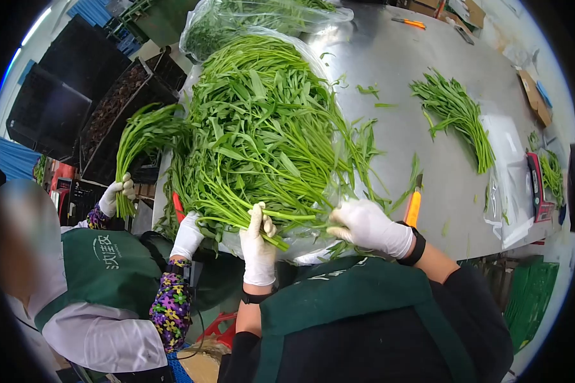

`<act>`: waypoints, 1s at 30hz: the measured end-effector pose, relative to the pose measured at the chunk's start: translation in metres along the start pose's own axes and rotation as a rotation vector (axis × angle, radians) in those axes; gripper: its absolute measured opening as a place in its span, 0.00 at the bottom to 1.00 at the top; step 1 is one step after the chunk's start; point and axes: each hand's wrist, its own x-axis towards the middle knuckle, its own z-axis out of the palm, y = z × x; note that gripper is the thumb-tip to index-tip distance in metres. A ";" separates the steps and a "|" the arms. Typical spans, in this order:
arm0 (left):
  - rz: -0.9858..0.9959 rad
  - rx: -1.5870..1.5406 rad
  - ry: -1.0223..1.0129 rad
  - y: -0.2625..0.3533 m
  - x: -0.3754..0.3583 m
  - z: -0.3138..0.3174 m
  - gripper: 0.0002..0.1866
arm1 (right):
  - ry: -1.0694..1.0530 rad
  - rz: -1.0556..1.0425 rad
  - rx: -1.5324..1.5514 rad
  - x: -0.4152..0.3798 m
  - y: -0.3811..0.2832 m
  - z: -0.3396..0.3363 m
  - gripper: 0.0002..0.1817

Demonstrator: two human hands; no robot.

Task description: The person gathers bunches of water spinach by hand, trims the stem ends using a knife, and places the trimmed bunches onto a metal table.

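Observation:
A big heap of leafy green stalks (255, 121) lies on clear plastic on the metal table. My left hand (259, 246), in a white glove, is closed round a small bunch of stems (230, 207) at the heap's near edge. To its right, my right hand (367, 226), also gloved, has its fingers bent close together beside the stem ends; what they hold, if anything, is hidden. An orange-handled knife (414, 203) lies just right of my right hand, its blade pointing away.
At left a co-worker (102, 274) holds a bunch of greens (137, 147) and a red-handled tool (178, 207). A separate bunch (457, 115), plastic bags (508, 179), a red scale (540, 188) and an orange cutter (409, 23) are on the metal table (390, 64).

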 end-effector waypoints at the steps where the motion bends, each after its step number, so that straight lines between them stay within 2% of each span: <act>1: 0.011 -0.010 -0.005 -0.001 -0.001 0.001 0.08 | 0.122 0.011 -0.037 0.007 -0.008 -0.010 0.16; 2: 0.024 -0.020 -0.011 -0.001 -0.001 0.002 0.08 | 0.245 0.021 -0.075 0.014 -0.016 -0.013 0.18; 5: 0.026 0.007 0.007 -0.005 -0.006 0.006 0.08 | 0.297 -0.053 -0.009 0.035 -0.036 -0.010 0.18; 6: 0.025 0.017 0.029 -0.006 -0.008 0.009 0.08 | 0.214 -0.046 -0.016 0.039 -0.040 -0.004 0.16; 9: 0.007 0.058 -0.071 -0.010 -0.017 0.012 0.13 | 0.247 -0.096 0.150 0.046 -0.029 0.032 0.11; 12: -0.015 0.073 -0.093 -0.019 -0.019 0.011 0.14 | 0.167 0.022 0.239 0.046 -0.029 0.035 0.09; 14: 0.055 0.074 -0.128 -0.027 -0.022 0.010 0.14 | -0.041 0.095 0.255 0.040 -0.026 0.034 0.12; 20: -0.048 0.080 -0.016 -0.058 -0.037 0.023 0.13 | -0.117 0.156 0.288 -0.005 0.001 0.020 0.15; 23: 0.155 0.008 0.073 -0.032 -0.017 0.003 0.13 | -0.187 0.272 0.174 -0.037 0.029 0.016 0.14; 24: 0.155 0.012 -0.033 -0.020 -0.015 -0.002 0.14 | -0.186 0.271 0.167 -0.044 0.038 0.013 0.14; 26: 0.140 0.091 0.015 -0.015 -0.019 -0.001 0.14 | -0.054 0.193 -0.039 -0.053 0.050 0.010 0.12; 27: 0.089 0.038 0.040 -0.017 -0.020 0.000 0.14 | 0.007 0.232 -0.128 -0.039 0.043 -0.001 0.10; 29: 0.037 -0.065 -0.029 -0.023 -0.019 0.003 0.11 | 0.412 0.244 -0.069 -0.004 0.032 -0.002 0.11; 30: 0.027 -0.096 -0.044 -0.027 -0.021 0.007 0.10 | 0.472 0.228 0.050 0.014 0.027 0.000 0.11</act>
